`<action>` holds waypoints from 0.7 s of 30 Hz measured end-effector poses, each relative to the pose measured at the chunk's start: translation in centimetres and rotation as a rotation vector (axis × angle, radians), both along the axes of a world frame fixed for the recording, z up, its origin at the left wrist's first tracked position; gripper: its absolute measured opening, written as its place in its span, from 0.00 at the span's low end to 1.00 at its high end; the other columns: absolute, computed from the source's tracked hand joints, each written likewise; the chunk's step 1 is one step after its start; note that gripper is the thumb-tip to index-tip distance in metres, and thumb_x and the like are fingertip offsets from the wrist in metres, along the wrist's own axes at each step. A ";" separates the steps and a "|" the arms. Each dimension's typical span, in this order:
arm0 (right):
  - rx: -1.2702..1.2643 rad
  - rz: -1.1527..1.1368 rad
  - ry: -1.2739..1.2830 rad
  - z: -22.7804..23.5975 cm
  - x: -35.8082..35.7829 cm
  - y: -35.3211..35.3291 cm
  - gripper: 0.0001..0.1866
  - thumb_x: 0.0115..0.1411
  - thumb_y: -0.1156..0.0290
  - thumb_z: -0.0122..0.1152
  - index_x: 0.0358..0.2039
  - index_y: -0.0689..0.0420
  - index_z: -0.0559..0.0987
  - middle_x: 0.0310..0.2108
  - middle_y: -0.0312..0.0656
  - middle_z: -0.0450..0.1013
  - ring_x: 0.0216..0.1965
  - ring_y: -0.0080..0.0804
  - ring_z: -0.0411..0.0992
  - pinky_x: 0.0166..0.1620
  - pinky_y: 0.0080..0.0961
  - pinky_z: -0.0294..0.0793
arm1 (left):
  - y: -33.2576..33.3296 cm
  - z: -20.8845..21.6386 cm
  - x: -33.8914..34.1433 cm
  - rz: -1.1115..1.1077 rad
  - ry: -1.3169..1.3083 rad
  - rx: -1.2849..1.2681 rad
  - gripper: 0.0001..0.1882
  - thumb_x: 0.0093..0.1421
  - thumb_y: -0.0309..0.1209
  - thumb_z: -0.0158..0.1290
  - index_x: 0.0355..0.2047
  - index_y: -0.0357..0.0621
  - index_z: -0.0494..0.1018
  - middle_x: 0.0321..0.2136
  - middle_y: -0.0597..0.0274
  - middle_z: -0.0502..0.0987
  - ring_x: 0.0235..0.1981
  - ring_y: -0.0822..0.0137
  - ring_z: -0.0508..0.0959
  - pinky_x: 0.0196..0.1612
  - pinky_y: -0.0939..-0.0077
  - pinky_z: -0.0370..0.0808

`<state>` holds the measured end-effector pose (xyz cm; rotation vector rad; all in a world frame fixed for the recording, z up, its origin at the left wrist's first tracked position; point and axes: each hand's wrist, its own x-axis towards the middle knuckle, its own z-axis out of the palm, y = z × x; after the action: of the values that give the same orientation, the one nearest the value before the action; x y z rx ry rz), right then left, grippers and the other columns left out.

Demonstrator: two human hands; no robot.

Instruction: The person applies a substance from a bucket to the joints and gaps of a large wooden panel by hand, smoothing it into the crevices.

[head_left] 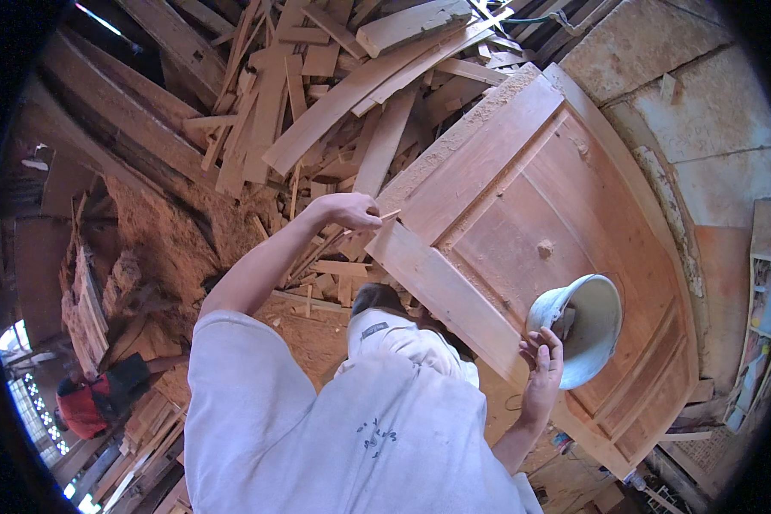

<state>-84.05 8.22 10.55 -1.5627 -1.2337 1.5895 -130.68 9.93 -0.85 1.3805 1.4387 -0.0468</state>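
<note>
My left hand (351, 212) is closed around a thin wooden stick (391, 215), whose tip points out past the fingers near the corner of a panelled wooden door (522, 223). The door lies flat in front and to the right, with small heaps of sawdust on it. My right hand (543, 364) is beside a pale, whitish bucket (584, 360) at the door's near edge. Its fingers are loosely bent and apart, close to the bucket's outer wall; I see nothing held between them. Something dark shows inside the bucket, too shadowed to make out.
A pile of wood offcuts (343, 94) fills the area beyond my left hand. Sawdust (158, 227) is heaped at the left. A person in red (86, 407) is at the far left. Concrete slabs (711, 103) and a shelf (758, 317) stand on the right.
</note>
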 end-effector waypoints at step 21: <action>-0.063 -0.096 0.034 -3.6 1.5 -2.1 0.16 0.70 0.67 0.49 0.54 0.61 0.71 0.46 0.41 0.72 0.43 0.27 0.73 0.50 0.26 0.73 | -4.0 -7.8 10.4 -0.022 0.366 0.619 0.26 0.50 0.30 0.57 0.51 0.41 0.67 0.45 0.52 0.72 0.49 0.55 0.72 0.51 0.64 0.70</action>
<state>-82.51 6.15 6.98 -1.6031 -1.0840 1.6008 -120.31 5.91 -8.64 1.9647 1.8338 0.1522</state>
